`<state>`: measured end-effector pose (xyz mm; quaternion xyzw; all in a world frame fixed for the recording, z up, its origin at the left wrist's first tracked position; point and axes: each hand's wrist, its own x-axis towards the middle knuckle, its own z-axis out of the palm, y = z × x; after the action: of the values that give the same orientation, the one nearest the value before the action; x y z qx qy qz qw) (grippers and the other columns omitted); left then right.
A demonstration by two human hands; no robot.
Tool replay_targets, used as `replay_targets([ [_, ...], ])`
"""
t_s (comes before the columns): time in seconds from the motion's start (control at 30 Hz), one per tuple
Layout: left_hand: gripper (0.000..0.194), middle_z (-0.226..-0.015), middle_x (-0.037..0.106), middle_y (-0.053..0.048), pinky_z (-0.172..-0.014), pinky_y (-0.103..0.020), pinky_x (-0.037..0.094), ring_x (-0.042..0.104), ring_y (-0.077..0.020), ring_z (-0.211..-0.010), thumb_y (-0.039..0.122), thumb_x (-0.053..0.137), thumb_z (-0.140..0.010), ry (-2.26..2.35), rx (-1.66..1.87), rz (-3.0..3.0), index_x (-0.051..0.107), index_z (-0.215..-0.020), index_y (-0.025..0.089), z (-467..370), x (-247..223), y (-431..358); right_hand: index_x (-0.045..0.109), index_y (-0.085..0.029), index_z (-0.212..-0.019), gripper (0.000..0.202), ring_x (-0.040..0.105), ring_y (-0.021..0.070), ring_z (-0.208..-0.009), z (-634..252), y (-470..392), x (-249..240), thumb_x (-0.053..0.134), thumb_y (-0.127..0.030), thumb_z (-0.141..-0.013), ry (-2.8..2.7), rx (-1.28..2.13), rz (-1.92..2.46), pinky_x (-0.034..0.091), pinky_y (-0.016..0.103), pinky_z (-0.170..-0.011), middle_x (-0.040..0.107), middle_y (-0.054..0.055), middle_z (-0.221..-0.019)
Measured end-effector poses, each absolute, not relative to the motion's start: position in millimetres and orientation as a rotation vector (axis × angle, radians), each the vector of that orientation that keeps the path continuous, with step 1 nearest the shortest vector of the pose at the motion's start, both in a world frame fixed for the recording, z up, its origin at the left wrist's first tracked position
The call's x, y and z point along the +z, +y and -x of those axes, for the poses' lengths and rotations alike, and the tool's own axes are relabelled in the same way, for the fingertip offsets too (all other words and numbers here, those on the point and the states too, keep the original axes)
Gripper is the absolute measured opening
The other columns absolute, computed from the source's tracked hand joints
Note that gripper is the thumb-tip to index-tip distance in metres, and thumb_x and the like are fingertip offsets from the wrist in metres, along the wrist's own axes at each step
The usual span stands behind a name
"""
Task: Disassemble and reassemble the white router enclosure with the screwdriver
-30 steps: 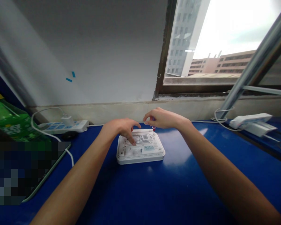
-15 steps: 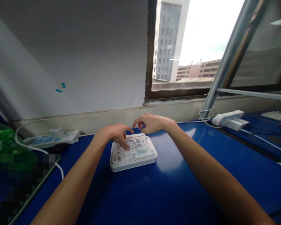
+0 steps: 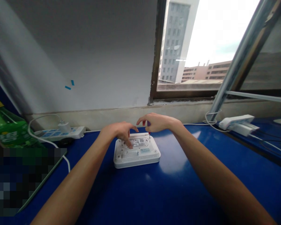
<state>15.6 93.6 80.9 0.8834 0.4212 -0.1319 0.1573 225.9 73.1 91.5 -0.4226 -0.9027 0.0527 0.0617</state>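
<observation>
A white router (image 3: 137, 157) lies upside down on the blue table, its vented underside with a printed label facing up. My left hand (image 3: 119, 131) is over its far left part, thumb resting on the underside near the label and index finger stretched out apart from it. The other left fingers are partly hidden. Above the router's far right corner, my right hand (image 3: 156, 122) is closed on a slim upright tool with purple and red parts, apparently a screwdriver (image 3: 149, 124). Its lower end reaches down at that corner; the tip is too small to make out.
On the left are a green bottle (image 3: 8, 125) with a yellow cap, a power strip (image 3: 78, 132) with a plugged-in white adapter (image 3: 64, 127), and a white cable (image 3: 66, 161). A metal pole (image 3: 221, 93) and another power strip (image 3: 239, 120) stand at the right, below the window.
The whole view has shifted, so the scene sits slightly further right and more of the green bottle shows. Both hands keep nearly the same place at the router.
</observation>
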Motion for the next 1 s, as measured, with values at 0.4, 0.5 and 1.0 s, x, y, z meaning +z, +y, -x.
replay_targets([
  [0.4, 0.104, -0.123, 0.071, -0.005, -0.094, -0.04, 0.051, 0.067, -0.0324, -0.111, 0.045, 0.091, -0.054, 1.2, -0.342, -2.486, 0.048, -0.148, 0.033, -15, 81, 92, 0.071, -0.02, -0.123, 0.038, 0.067, 0.0155, -0.067, -222, 78, 89, 0.054, -0.018, -0.089, -2.698, 0.214, 1.37, 0.046, 0.026, -0.064, 0.077, 0.007, -0.093],
  [0.5, 0.106, -0.123, 0.071, -0.006, -0.093, -0.04, 0.051, 0.068, -0.0312, -0.107, 0.045, 0.092, -0.053, 1.148, -0.328, -2.463, 0.048, -0.148, 0.034, -13, 77, 98, 0.061, -0.022, -0.137, 0.059, 0.068, 0.0171, -0.077, -221, 74, 92, 0.061, -0.013, -0.079, -2.749, 0.216, 1.292, 0.046, 0.025, -0.067, 0.075, 0.007, -0.105],
  [1.0, 0.094, -0.121, 0.071, -0.011, -0.086, -0.035, 0.054, 0.07, -0.028, -0.104, 0.051, 0.086, -0.062, 1.029, -0.242, -2.486, 0.051, -0.145, 0.024, -1, 68, 101, 0.06, -0.016, -0.134, 0.058, 0.061, 0.0148, -0.074, -243, 59, 45, 0.053, -0.007, -0.078, -2.306, -0.043, 1.112, 0.045, 0.027, -0.071, 0.07, 0.007, -0.099],
])
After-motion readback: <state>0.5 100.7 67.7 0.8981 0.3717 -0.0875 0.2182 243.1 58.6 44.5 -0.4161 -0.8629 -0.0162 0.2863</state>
